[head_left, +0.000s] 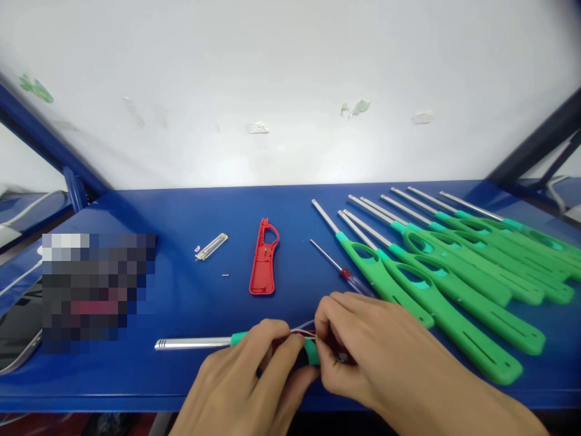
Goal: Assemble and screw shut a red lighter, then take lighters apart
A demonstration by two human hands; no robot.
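Near the shelf's front edge lies a lighter with a silver tube (195, 344) pointing left and a teal collar (238, 338). My left hand (254, 375) is closed around its body, which the fingers mostly cover. My right hand (363, 345) pinches at a thin pale wire (303, 331) above the body; the fingertips of both hands nearly meet there. Behind the hands lies an open red handle shell (262, 266), hollow side up. A screwdriver (347, 274) with a clear and red handle rests beside the right hand, its tip pointing back left.
Several green lighters (472, 327) with silver tubes fill the right side of the blue shelf (181, 212). At the left are a small packet (212, 247), a tiny screw (225, 275) and a blurred dark object (95, 290). A white wall stands behind.
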